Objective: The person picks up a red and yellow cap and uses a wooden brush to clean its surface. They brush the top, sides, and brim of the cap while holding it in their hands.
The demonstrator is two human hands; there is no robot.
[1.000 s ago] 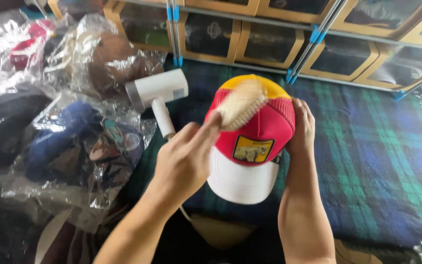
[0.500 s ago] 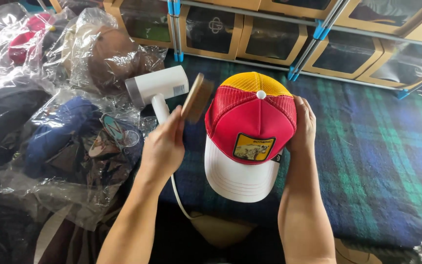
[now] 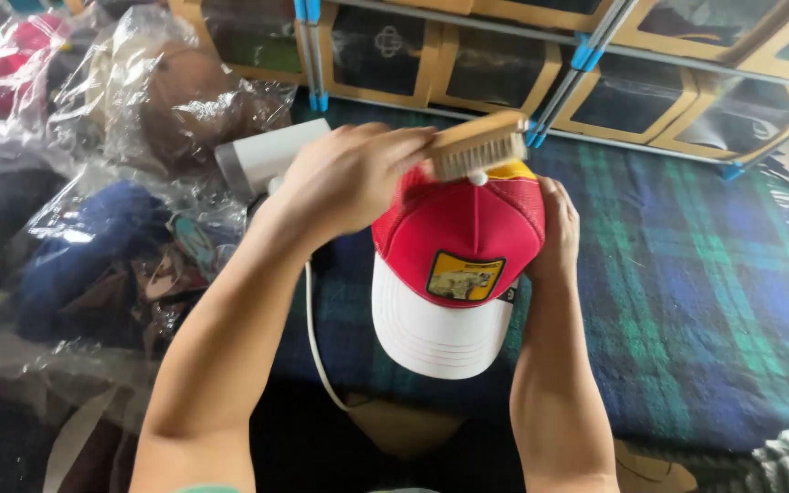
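Two bare hands are seen from above, working on a red cap (image 3: 454,242) with a white brim, a yellow back panel and a yellow patch on its front. The cap is held up over a blue and green plaid blanket (image 3: 687,301), its brim pointing toward the wearer of the camera. The right hand (image 3: 554,224) is pressed against the cap's right side, fingers curved around the crown to steady it. The left hand (image 3: 349,178) is closed around a wooden brush (image 3: 478,144), whose pale bristles are set against the top of the crown near the button. Just behind the left hand a white hair dryer (image 3: 262,157) is lying, and its white cord (image 3: 317,342) is trailing down under the left forearm. To the left, caps wrapped in clear plastic bags (image 3: 111,228) are piled; along the far edge, wood-framed storage boxes (image 3: 468,55) are lined up. Several risks can be judged from this: the cap is supported by one hand only, so a hard stroke could push it out of that grip or dent the crown; the mesh might be snagged by the bristles; the cord could be caught by the left forearm and the dryer dragged
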